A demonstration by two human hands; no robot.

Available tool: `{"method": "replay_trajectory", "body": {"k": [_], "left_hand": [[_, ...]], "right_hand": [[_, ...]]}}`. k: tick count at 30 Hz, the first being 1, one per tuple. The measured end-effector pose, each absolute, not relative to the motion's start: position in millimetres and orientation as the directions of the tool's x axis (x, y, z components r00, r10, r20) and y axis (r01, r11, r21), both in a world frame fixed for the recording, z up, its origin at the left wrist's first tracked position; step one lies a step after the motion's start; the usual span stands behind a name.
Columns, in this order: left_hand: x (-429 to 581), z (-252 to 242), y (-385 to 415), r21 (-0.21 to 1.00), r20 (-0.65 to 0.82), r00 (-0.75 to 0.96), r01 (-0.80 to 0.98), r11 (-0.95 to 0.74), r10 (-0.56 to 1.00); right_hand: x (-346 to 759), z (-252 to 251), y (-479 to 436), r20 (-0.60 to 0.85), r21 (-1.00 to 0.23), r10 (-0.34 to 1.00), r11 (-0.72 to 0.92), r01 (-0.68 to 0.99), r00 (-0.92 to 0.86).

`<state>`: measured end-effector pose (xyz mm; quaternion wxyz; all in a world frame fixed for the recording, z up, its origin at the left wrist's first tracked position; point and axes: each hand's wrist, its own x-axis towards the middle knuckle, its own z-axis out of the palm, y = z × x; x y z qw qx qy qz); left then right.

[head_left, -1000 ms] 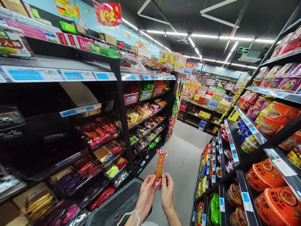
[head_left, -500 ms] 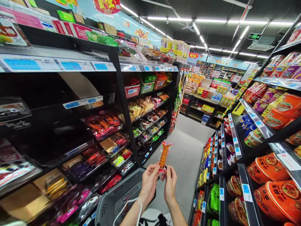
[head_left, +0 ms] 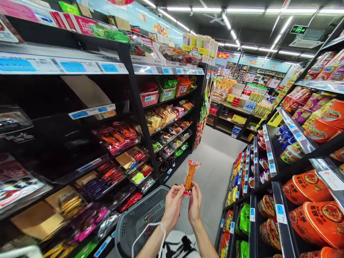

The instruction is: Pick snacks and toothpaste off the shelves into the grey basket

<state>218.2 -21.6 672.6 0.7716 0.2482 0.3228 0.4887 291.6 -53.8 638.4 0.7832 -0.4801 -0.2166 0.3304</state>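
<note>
I hold a small orange snack packet (head_left: 191,175) with a red top upright in front of me in a shop aisle. My left hand (head_left: 172,206) pinches its lower end from the left. My right hand (head_left: 195,203) pinches the same end from the right. A grey plastic shopping basket (head_left: 139,222) hangs at my left forearm, below and left of the hands, and a white cord loops over my left wrist.
Black shelves of packaged snacks (head_left: 115,139) line the left side with blue price tags. On the right, shelves carry orange instant noodle bowls (head_left: 309,193). A grey floor (head_left: 215,168) runs ahead to further displays (head_left: 236,107).
The view has tilted down a little, so more of the basket and my arms shows. Both hands and the packet sit slightly higher and further right in view, the grip unchanged.
</note>
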Motion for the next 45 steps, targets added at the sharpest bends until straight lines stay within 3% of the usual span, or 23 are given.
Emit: {"method": "replay_trajectory", "body": {"k": [6, 11, 15, 18, 21, 28, 33, 40, 45], "left_hand": [[223, 655, -31, 0.778, -0.23, 0.265, -0.529, 0.34, 0.936], [223, 635, -35, 0.963, -0.007, 0.051, -0.267, 0.02, 0.999], [222, 633, -33, 0.98, 0.174, 0.142, -0.126, -0.157, 0.974], [221, 633, -30, 0.981, 0.191, 0.197, -0.056, -0.184, 0.962], [217, 629, -26, 0.98, 0.197, 0.138, -0.025, -0.195, 0.971], [209, 617, -19, 0.988, 0.132, 0.086, -0.09, -0.124, 0.988], [209, 619, -18, 0.978, 0.105, 0.07, -0.19, -0.09, 0.992], [209, 635, -21, 0.951, -0.137, 0.138, -0.258, 0.169, 0.981], [210, 643, -30, 0.937, -0.18, 0.306, -0.237, 0.258, 0.935]], "right_hand": [[290, 638, -53, -0.005, -0.912, 0.769, 0.259, -0.319, 0.639], [295, 635, -52, -0.013, -0.94, 0.719, 0.228, -0.253, 0.695], [300, 630, -52, 0.035, -0.966, 0.747, 0.195, -0.17, 0.663], [298, 629, -53, 0.074, -0.98, 0.8, 0.167, -0.103, 0.596], [294, 631, -54, 0.125, -0.984, 0.861, 0.173, -0.053, 0.492], [291, 637, -57, 0.27, -0.959, 0.905, 0.282, 0.01, 0.33], [298, 647, -63, 0.26, -0.956, 0.931, 0.285, -0.067, 0.257], [305, 635, -58, 0.119, -0.928, 0.85, 0.28, -0.247, 0.514], [309, 627, -53, 0.026, -0.955, 0.785, 0.203, -0.217, 0.619]]}}
